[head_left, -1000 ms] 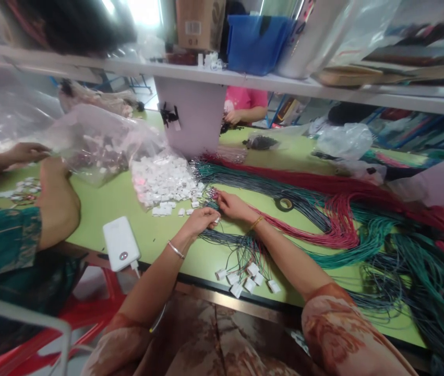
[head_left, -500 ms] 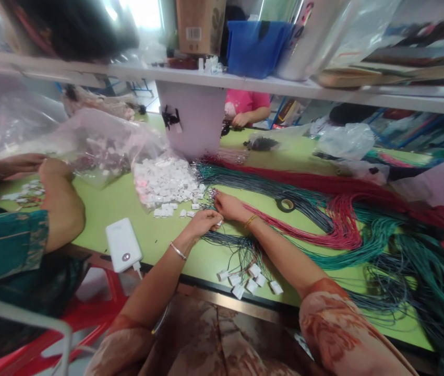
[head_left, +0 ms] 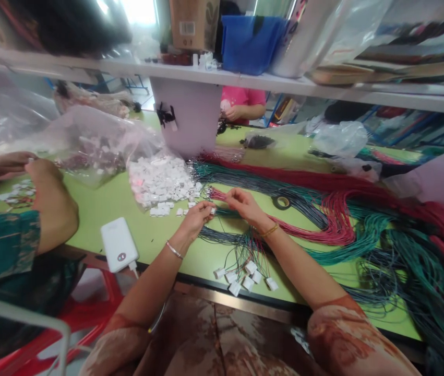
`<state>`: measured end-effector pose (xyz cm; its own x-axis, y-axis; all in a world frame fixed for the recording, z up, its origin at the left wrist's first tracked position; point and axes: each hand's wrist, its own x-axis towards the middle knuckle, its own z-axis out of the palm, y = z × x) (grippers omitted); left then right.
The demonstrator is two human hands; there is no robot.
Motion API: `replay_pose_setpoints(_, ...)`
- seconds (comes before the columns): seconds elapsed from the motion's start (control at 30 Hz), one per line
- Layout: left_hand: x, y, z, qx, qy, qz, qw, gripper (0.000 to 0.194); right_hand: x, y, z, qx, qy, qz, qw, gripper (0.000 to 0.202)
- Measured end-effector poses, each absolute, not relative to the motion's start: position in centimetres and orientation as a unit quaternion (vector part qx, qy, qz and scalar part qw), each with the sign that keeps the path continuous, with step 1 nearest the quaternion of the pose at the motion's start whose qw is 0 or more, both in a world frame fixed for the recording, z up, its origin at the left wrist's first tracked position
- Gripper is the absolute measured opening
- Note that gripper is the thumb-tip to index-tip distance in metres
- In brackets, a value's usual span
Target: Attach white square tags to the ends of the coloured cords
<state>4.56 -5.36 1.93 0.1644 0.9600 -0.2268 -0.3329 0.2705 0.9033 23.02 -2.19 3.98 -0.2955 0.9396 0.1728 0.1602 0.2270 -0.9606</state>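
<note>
My left hand (head_left: 199,216) pinches a small white connector (head_left: 213,211) at its fingertips. My right hand (head_left: 244,204) is closed in a pinch over the red wires (head_left: 218,194); what its fingertips hold is too small to make out. Just left of my hands lies a heap of white connectors (head_left: 163,180) in a clear bag. Several connectors with wires fitted (head_left: 248,282) rest near the table's front edge. Dark wires (head_left: 222,237) run below my hands, and green wires (head_left: 366,240) spread to the right.
A white power bank (head_left: 119,244) with a cable lies left of my left forearm. Black tape (head_left: 282,202) sits among the wires. Another person's arm (head_left: 55,209) rests on the table at the left. A shelf (head_left: 245,81) holding a blue bin (head_left: 251,44) crosses above.
My right hand has moved right, away from the wire tips and from my left hand. My left hand has shifted slightly up and left with the connector. The whole view has shifted a little.
</note>
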Motion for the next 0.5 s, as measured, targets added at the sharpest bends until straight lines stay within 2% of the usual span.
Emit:
replay_pose_setpoints(0.23, 4.7, -5.3, 1.5, 0.330, 0.390, 0.507, 0.695, 0.029, 22.4, -3.9, 2.7, -0.434, -0.724, 0.381, 0.377, 0.026)
replay_pose_setpoints(0.5, 4.8, -5.2, 1.4, 0.328, 0.375, 0.504, 0.705, 0.026, 22.4, -4.0, 1.9, -0.451, -0.752, 0.312, 0.367, 0.024)
